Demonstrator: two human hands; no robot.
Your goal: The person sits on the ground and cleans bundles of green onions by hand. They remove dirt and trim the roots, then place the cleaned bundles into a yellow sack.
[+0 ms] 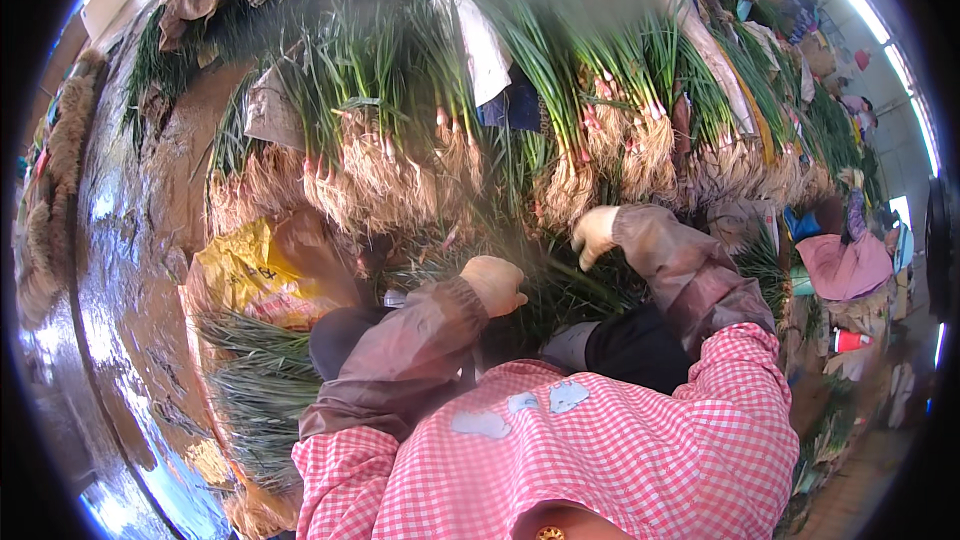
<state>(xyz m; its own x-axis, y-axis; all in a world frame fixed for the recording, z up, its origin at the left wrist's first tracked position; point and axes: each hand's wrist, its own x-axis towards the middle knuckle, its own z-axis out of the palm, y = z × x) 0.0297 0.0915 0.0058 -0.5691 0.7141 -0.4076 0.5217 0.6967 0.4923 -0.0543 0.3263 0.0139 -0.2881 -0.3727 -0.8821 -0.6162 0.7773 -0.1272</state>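
Observation:
My left hand [495, 286], in a pale glove, is curled above the person's lap, over loose green leaves [577, 292]; whether its fingers hold anything cannot be told. To the right, my right hand [595, 234], also gloved, bends down just below the roots of a bunch of green garlic or onion plants [568, 191]; its fingertips are blurred and its grip is unclear. Beyond both hands, more rooted bunches [382, 172] lie in a row, with reddish-white stem bases and green leaves pointing away. A white sheet [480, 52] lies among the leaves.
A yellow printed sack [255, 270] lies at the left, above a pile of green leaves [262, 390]. Wet floor [120, 240] stretches along the far left. A person in pink [844, 262] sits at the right near a red container [851, 340]. More people are at the upper right.

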